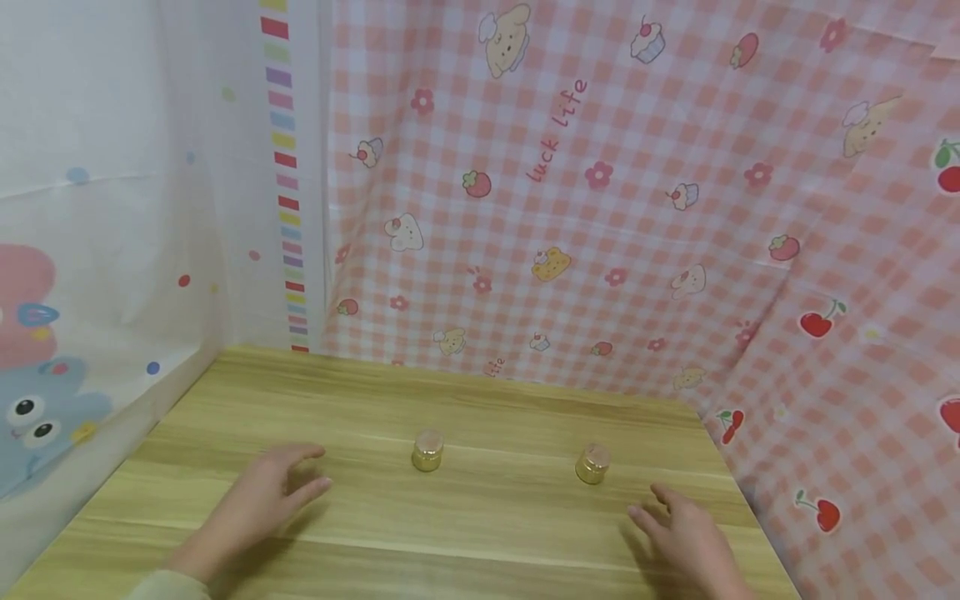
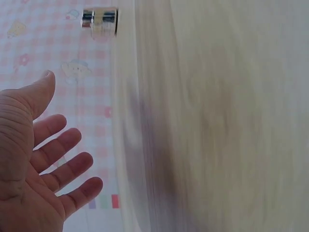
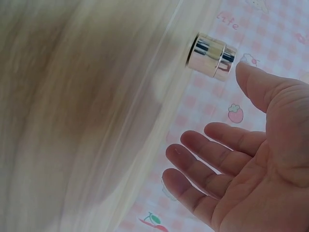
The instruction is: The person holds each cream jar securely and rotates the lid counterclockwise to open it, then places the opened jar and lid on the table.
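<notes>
Two small, shiny gold cylinders with flat, paler tops stand upright on the table, well apart from each other; the left gold cylinder and the right gold cylinder both sit nearer the far edge than the near side, with a broad stretch of wood grain between them; two bare hands flank the pair, one on each outer side, neither touching anything; the left hand is released, thumb and fingers spread loosely apart, a gap of wood separating its tips from the left cylinder; the right hand is likewise released, its fingers relaxed and slightly bent, near the right cylinder and close to the table's right edge; one pale sleeve shows at the left wrist; the yellowish wood-grain table runs on toward the viewer in front of both cylinders; its far edge meets a pink-and-white gingham cloth printed with cupcakes, strawberries and flowers; a white cartoon-printed cloth borders the left edge, and a pink gingham panel with red cherries borders the right.
</notes>
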Available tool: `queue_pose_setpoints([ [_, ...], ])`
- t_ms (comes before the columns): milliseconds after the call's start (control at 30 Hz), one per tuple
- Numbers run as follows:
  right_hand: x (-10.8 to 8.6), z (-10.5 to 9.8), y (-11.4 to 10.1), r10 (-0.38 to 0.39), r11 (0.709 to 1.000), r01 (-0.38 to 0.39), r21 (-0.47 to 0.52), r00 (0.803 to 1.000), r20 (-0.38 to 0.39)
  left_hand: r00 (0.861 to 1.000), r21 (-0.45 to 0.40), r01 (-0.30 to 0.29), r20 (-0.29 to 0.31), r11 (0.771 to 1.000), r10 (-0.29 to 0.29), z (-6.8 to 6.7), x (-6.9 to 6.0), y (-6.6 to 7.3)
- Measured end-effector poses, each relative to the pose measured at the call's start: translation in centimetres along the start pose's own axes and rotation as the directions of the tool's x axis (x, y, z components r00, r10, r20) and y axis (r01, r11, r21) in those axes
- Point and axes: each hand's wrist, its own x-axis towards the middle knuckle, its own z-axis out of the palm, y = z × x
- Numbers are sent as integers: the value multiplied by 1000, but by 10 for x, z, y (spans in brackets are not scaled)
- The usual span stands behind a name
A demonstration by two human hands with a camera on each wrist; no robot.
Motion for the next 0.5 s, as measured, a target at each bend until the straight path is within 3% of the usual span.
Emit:
queue_pose_setpoints([
  [500,7,10,-8,-46,997,48,55,999,-25,998,-3,-22,51,1000,22,16,-5,30],
])
